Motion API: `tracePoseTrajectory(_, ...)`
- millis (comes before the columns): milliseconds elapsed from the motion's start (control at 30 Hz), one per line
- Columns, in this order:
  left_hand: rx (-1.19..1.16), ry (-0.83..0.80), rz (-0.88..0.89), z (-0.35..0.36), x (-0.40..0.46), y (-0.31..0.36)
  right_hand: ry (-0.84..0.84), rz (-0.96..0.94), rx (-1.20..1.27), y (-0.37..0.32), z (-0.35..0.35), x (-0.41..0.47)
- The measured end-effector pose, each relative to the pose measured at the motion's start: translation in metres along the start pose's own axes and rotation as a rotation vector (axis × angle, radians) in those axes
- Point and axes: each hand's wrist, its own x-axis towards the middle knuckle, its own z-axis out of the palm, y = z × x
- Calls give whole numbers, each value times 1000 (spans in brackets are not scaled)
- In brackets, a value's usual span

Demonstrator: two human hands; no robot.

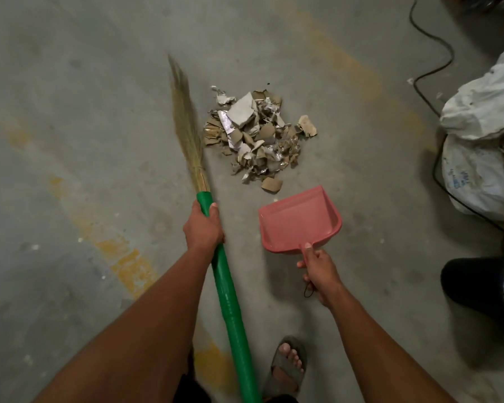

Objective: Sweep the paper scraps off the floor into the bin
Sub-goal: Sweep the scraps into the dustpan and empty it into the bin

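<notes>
Paper scraps (258, 135): one pile, torn cardboard and paper bits, sat on the concrete floor (70, 112) at frame centre, slightly above middle. One stray piece lay at the pile's lower edge, just beside the dustpan lip.

Count: one grass broom (186, 117), one pink dustpan (300, 219), two hands, one black bin (480, 289) at right edge, one white sack (483, 135) above it, one black cable (431, 65) upper right, one sandalled foot (288, 365) at bottom.

Left hand (202, 228) was wrapped round the green broom handle just below the bristle binding. Bristles lay just left of the pile, apart from it or barely touching; couldn't tell which.

Right hand (320, 271) gripped the dustpan handle, thumb along the top. Pan mouth faced the pile from below, so the scraps were above and between both grips, nearer the pan.

Bin was well apart from the pile, lower right.
</notes>
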Motion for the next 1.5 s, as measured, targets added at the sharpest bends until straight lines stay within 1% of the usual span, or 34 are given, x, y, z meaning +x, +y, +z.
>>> tracePoseTrajectory(67,82,-71,-62,2,42,-9,15,15,9,-3,10,4)
tracePoseTrajectory(133,149,-176,-95,-10,47,6,32,28,26,-8,20,6)
tracePoseTrajectory(200,160,-234,-65,-27,37,20,41,42,51,-15,32,7)
tracePoseTrajectory(233,144,-231,-39,-37,31,23,47,50,61,-19,38,5)
tracePoseTrajectory(333,51,-156,50,-64,14,16,62,61,100,-31,55,-1)
tracePoseTrajectory(400,-6,-119,71,-80,13,9,65,64,121,-41,67,-8)
tracePoseTrajectory(533,-30,-84,100,-105,30,14,69,47,147,-62,90,-16)
tracePoseTrajectory(600,-13,-62,98,-109,54,22,80,39,157,-70,99,-16)
tracePoseTrajectory(700,52,-33,69,-104,117,32,88,49,158,-74,111,-14)
tracePoseTrajectory(800,89,-90,14,-95,183,44,82,48,173,-73,123,-11)
tracePoseTrajectory(867,112,-176,-39,-98,196,64,87,44,178,-71,128,-10)
tracePoseTrajectory(967,155,-333,-52,-106,183,78,92,48,165,-66,132,-10)
tracePoseTrajectory(1067,182,-413,22,-116,156,68,107,68,161,-64,137,-16)
tracePoseTrajectory(1133,144,-391,63,-121,134,60,111,77,180,-66,138,-21)
tracePoseTrajectory(1200,111,-335,99,-123,114,56,105,87,186,-71,136,-23)
tracePoseTrajectory(1300,58,-295,129,-122,89,62,99,85,203,-77,133,-25)
tracePoseTrajectory(1400,63,-274,157,-109,84,88,94,89,212,-82,128,-20)
tracePoseTrajectory(1500,90,-313,182,-82,91,129,83,97,222,-84,119,-11)
